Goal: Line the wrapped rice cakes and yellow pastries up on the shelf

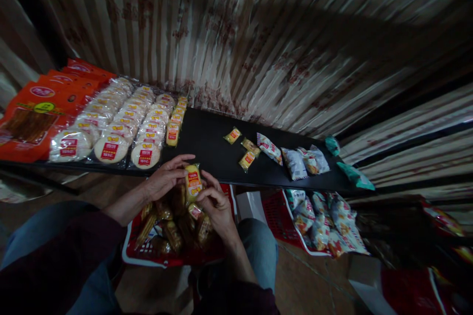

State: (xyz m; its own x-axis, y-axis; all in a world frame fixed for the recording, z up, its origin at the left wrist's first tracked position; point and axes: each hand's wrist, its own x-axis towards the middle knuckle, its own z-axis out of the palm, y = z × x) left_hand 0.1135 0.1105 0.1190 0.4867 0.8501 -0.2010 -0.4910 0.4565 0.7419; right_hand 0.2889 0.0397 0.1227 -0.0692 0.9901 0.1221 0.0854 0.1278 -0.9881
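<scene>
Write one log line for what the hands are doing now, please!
left hand: on yellow snack packet | right hand: holding same packet | below: red basket of snacks | ahead: black shelf

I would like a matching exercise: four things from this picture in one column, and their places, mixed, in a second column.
1. yellow wrapped snack with red label
2. round white rice cakes in clear packs
3. orange flat packets
4. red plastic basket

a. far left end of black shelf
b. below both hands
c. between left hand and right hand
d. rows right of the orange packets

Pairs: 1-c, 2-d, 3-a, 4-b
</scene>
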